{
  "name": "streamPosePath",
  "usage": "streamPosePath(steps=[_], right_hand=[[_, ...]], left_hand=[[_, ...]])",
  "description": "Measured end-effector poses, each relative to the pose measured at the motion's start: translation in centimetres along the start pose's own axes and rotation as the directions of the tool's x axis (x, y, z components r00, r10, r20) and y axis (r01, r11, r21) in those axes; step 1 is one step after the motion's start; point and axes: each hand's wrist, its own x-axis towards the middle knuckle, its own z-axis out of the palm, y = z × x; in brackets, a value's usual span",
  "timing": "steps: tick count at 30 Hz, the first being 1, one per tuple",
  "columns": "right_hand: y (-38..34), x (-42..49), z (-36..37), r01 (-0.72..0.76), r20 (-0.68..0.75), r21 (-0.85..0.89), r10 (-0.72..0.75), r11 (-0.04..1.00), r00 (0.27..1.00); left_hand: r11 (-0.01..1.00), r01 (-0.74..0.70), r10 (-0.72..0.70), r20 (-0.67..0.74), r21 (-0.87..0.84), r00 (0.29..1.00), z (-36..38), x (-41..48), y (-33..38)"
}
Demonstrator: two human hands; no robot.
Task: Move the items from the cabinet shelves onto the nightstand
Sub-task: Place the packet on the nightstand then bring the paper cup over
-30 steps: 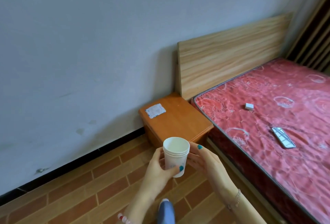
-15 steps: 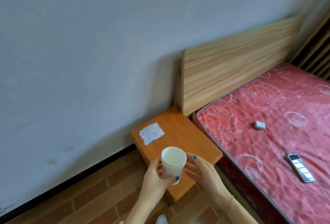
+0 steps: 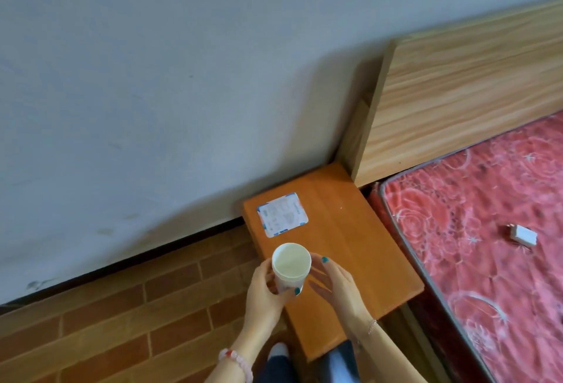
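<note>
Cup (image 3: 291, 262) gripped in left hand (image 3: 265, 294), seemingly above nightstand (image 3: 350, 245)

orange wooden nightstand top (image 3: 359, 260): one white, blue-edged rectangular sticker (image 3: 282, 215) lying flat (rear-left corner). adjacent red patterned mattress (image 3: 487, 199): small white adapter block (image 3: 524, 234).

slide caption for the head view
Left hand holds a white paper cup over the orange nightstand, right hand open beside it.
</note>
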Motion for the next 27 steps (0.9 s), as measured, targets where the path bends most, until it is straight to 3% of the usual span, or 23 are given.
streamPosePath(steps=[8,17,27], right_hand=[[1.9,8.7,-1.7,-0.029,0.114,-0.100,0.040,0.995,0.993],[3.8,17.5,-4.4,-0.055,0.191,-0.189,0.091,0.980,0.977],[5.8,18.8,-5.8,-0.107,0.176,-0.221,0.148,0.969,0.973]], left_hand=[[0.997,0.054,-0.065,-0.188,-0.064,0.980,3.8,6.6,-2.2],[0.995,0.049,-0.069,-0.271,-0.082,0.960,8.2,13.2,-5.7],[1.000,0.019,-0.021,-0.299,-0.008,0.954,9.9,13.5,-8.3]])
